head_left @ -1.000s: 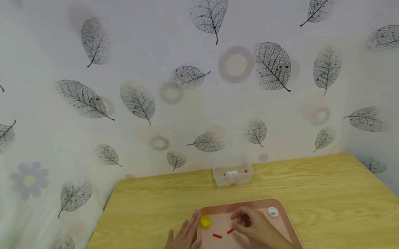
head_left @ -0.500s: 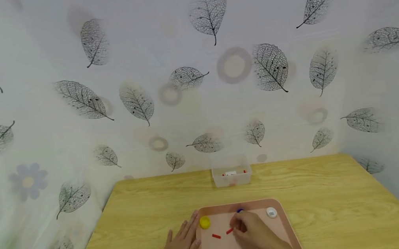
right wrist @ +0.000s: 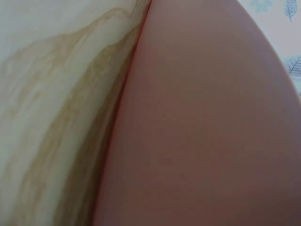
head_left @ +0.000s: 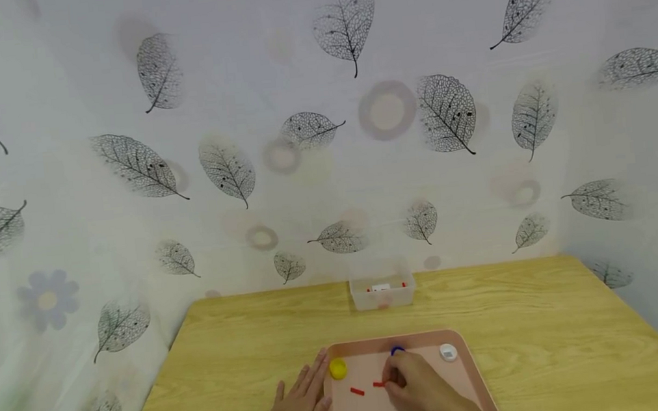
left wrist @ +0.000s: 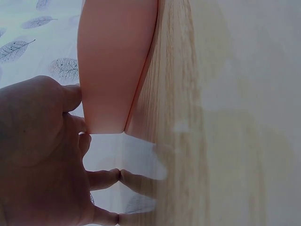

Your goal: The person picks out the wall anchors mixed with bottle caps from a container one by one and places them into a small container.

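A pink tray (head_left: 370, 344) lies on the wooden table, holding several small pieces. My left hand (head_left: 296, 401) rests at its left edge with fingers extended; in the left wrist view this hand (left wrist: 40, 150) touches the outer wall of the tray (left wrist: 113, 66). Over the tray's middle, my right hand (head_left: 424, 386) pinches the end of a short red stick (head_left: 378, 384) between thumb and fingers. Two other red sticks (head_left: 357, 392) lie to the left and nearer. Behind the right hand shows a partly hidden blue round cap (head_left: 397, 349). Only the tray wall (right wrist: 197, 117) and table fill the right wrist view.
A yellow round cap (head_left: 338, 368) sits in the tray's far left corner and a white one (head_left: 448, 352) in the far right. Another yellow piece is cut off at the bottom edge. A clear plastic box (head_left: 383, 297) with red and white pieces stands at the back.
My right hand has come down slightly onto the red stick, which has turned from slanted to nearly level across the tray. The blue cap has come into view behind it. My left hand stays put.
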A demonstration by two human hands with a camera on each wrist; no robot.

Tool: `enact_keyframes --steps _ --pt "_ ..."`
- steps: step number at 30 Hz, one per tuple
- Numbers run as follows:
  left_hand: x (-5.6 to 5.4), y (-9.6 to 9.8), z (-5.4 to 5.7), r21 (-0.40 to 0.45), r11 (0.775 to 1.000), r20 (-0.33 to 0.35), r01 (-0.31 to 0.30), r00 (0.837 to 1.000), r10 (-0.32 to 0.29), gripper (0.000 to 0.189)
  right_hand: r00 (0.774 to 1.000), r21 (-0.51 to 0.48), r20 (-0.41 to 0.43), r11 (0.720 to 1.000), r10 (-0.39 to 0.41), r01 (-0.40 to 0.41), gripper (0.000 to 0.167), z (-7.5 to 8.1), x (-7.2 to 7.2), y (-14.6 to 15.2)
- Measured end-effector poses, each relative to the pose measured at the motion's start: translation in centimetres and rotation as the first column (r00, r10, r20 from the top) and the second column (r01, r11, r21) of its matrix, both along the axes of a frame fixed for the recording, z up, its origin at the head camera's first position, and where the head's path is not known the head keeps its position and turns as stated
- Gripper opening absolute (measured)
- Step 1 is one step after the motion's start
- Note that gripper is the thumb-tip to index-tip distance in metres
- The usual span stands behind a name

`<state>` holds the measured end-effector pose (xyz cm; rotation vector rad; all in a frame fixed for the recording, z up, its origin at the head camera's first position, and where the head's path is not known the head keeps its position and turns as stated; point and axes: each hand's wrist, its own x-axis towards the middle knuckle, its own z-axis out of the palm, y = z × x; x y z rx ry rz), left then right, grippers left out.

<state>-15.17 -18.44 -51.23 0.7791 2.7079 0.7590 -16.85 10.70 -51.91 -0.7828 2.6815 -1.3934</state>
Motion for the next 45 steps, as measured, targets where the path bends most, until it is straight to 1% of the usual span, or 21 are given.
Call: enact_keyframes --steps 3,6,9,11,14,16,18,20,22,27,29,30,34,37,42,45 --pt "0.0 0.0 0.0 0.007 1.0 -0.01 0.0 1.0 0.0 0.063 1.0 -0.003 0.016 1.0 0.003 -0.003 0.012 0.0 0.0 0.0" --pt "0.0 0.0 0.0 -0.007 1.0 -0.002 -0.004 1.0 0.004 0.063 1.0 -0.009 0.023 1.0 0.006 -0.006 0.012 -0.1 0.1 -0.1" --pt "0.0 0.0 0.0 -0.021 1.0 0.01 -0.009 1.0 0.009 0.063 1.0 -0.022 0.01 1.0 0.001 -0.001 0.011 0.0 0.2 -0.1" --pt "0.0 0.1 0.1 -0.025 1.0 0.018 -0.009 1.0 0.01 0.064 0.999 -0.024 -0.036 1.0 -0.009 0.008 0.011 0.0 0.3 -0.1" --pt "0.0 0.1 0.1 -0.029 0.999 0.026 -0.015 1.0 0.016 0.064 0.99 -0.024 -0.136 0.999 -0.025 0.022 0.014 0.3 0.4 -0.2" --pt "0.0 0.1 0.2 -0.028 0.999 0.027 -0.018 0.999 0.019 0.064 0.985 -0.025 -0.17 0.999 -0.034 0.031 0.016 0.6 0.5 -0.2" --pt "-0.1 0.1 0.2 -0.031 0.999 0.028 -0.023 0.999 0.024 0.064 0.985 -0.031 -0.169 0.999 -0.038 0.033 0.017 1.1 0.6 -0.1" --pt "-0.1 0.1 0.1 -0.033 0.999 0.025 -0.024 0.999 0.025 0.064 0.99 -0.036 -0.134 0.998 -0.047 0.043 0.017 1.6 0.7 0.1" --pt "0.0 0.0 0.1 -0.025 0.999 0.021 -0.02 1.0 0.021 0.064 0.99 -0.044 -0.127 0.998 -0.057 0.052 0.017 2.2 0.8 0.3" --pt "0.1 0.0 0.1 0.008 1.0 0.008 -0.005 1.0 0.005 0.063 0.978 -0.041 -0.192 0.996 -0.087 0.081 0.017 3.5 0.9 1.0" --pt "0.1 0.0 0.1 0.006 1.0 0.005 -0.006 1.0 0.006 0.063 0.974 -0.031 -0.204 0.995 -0.101 0.096 0.017 4.0 0.8 1.2" --pt "0.0 0.0 0.1 0.003 1.0 0.004 -0.008 1.0 0.008 0.063 0.973 -0.027 -0.207 0.995 -0.104 0.1 0.017 4.3 0.7 1.4" --pt "-0.1 0.0 0.1 -0.011 1.0 -0.001 -0.012 1.0 0.012 0.063 0.959 0.012 -0.238 0.986 -0.157 0.164 0.017 5.3 0.3 2.1" --pt "-0.1 0.0 0.1 -0.011 1.0 -0.001 -0.01 1.0 0.01 0.063 0.95 0.021 -0.261 0.983 -0.169 0.181 0.016 6.0 -0.2 2.5" --pt "0.0 0.0 0.1 -0.022 1.0 0.011 -0.02 1.0 0.02 0.063 0.937 -0.033 -0.318 0.99 -0.143 0.14 0.017 6.9 -1.2 3.1" --pt "-0.1 0.1 0.1 -0.035 0.999 0.019 -0.029 0.999 0.03 0.064 0.928 -0.044 -0.337 0.987 -0.158 0.153 0.019 7.3 -1.9 3.4"
